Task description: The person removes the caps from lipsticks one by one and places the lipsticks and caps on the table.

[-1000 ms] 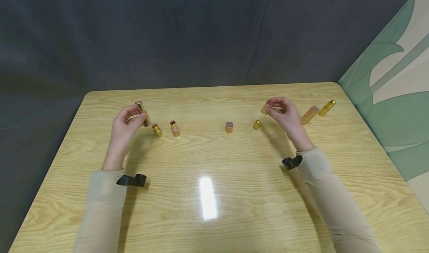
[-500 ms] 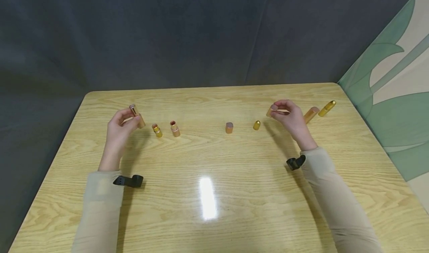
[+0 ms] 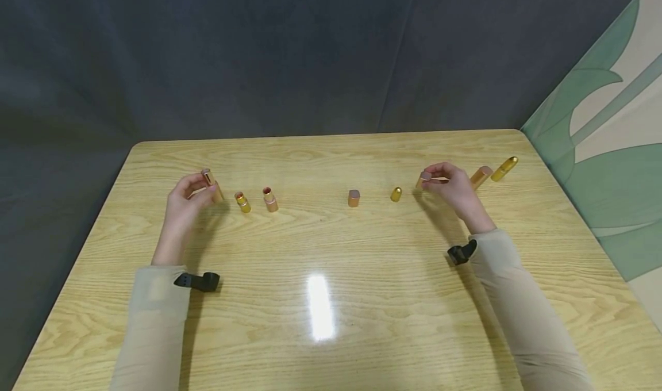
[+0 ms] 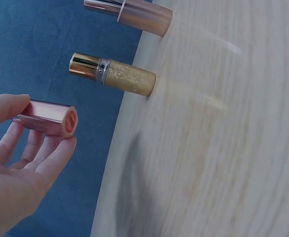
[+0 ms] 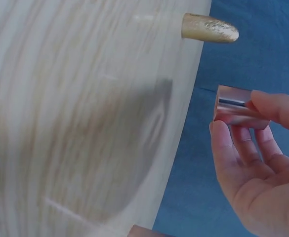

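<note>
My left hand pinches a rose-gold lipstick tube between thumb and fingers, above the left side of the table. Right of it stand an uncapped gold lipstick and an uncapped rose-gold lipstick, both upright. Over on the right, my right hand grips a short rose-gold lipstick cap by its sides. A round-tipped gold cap stands to the left of that hand, and another rose-gold cap is farther left.
Two longer lipsticks, one rose-gold and one gold, stand behind and right of my right hand. A dark curtain hangs along the far edge of the wooden table. Patterned fabric borders its right side.
The left hand has shifted left and lower in view with its lipstick tube. The right hand has moved right and slightly nearer, still holding its cap. Pieces on the table stay put.
</note>
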